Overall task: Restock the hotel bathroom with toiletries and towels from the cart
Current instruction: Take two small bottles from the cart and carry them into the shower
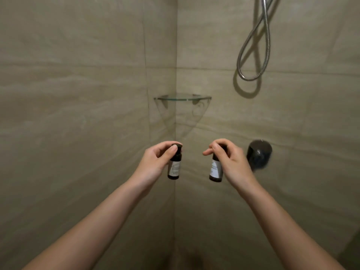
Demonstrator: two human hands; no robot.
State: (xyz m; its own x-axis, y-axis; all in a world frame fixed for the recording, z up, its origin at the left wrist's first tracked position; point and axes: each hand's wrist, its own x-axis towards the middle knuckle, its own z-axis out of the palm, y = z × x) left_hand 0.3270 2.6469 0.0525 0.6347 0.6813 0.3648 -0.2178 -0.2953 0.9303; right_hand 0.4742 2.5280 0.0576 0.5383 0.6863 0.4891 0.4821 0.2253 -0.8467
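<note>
Fingers (165, 144) and thumb of the left hand (153, 162) pinch the black cap of the left bottle (174, 169), a small dark one with a white label, held upright. Those of the right hand (232, 162) curl round the top of the right bottle (216, 170), which tilts slightly. Both bottles hang in the air, apart, below the glass corner shelf (183, 98). A metal shower hose (269, 41) loops above a dark round knob (259, 152).

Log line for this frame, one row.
left hand: pinches left bottle at cap | right hand: grips right bottle near top | glass corner shelf: above both bottles | step: not yet shelved
</note>
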